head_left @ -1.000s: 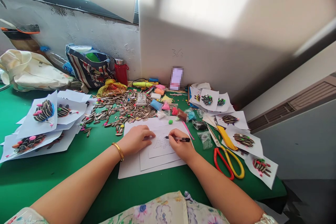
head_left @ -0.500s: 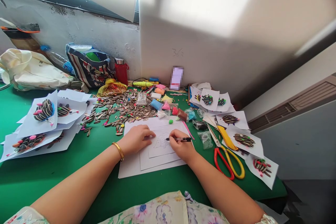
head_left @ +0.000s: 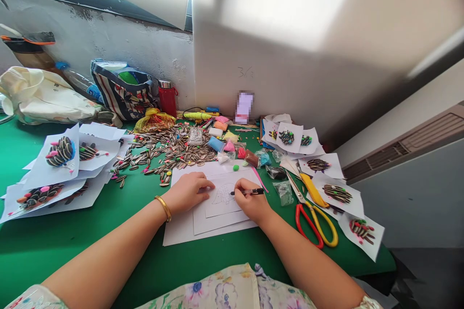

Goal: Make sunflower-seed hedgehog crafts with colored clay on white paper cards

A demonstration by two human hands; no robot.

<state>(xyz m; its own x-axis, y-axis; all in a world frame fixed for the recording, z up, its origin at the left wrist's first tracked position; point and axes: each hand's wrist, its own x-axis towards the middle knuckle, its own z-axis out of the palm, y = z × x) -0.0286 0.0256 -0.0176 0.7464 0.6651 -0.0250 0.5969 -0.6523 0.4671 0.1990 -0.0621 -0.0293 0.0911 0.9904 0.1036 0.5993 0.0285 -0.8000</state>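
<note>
Two hands: both bare, reaching in from the bottom edge to the centre of the frame.

Left hand (head_left: 186, 192): palm down on the paper, fingers together and slightly curled, gripping nothing; a gold bangle (head_left: 163, 207) circles the wrist.

Right hand (head_left: 252, 200): fingers closed around a black pen (head_left: 248, 192), whose tip touches the sheet.

Drawing: a white sheet (head_left: 223, 198) bearing a small line sketch lies between the hands, on top of larger white paper (head_left: 181, 231), at lower centre.

Right of the paper: scissors (head_left: 311, 219) with red and yellow handles lie on the green table mat (head_left: 72, 251), beside small clear plastic bags (head_left: 282, 193).

Above the paper: a heap of striped sunflower seeds (head_left: 170, 152) sits beside packets of colored modeling clay (head_left: 216, 144).

Both sides: white sheets with seed-and-clay pictures (head_left: 60, 154) overlap at the left; more (head_left: 337, 193) spread to the right.

Upper left: a striped bag (head_left: 121, 94), a red flask (head_left: 167, 99) and a white cloth bag (head_left: 39, 96) stand against the wall.
</note>
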